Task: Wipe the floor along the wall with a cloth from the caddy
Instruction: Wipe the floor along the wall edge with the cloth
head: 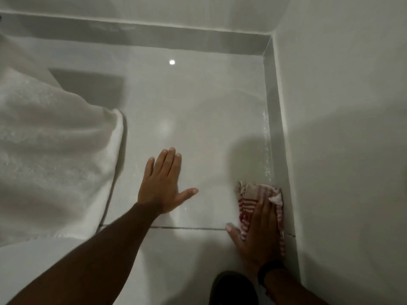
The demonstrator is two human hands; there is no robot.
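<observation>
The cloth (259, 208) is being pressed flat against the floor (198, 119) beside the wall (341, 150) by the right hand (255, 241), its grip open-palmed; the left hand (161, 186), spread empty, is being used for support.

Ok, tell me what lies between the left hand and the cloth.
Only bare floor tile in the head view; nothing lies between the left hand and the cloth.
</observation>
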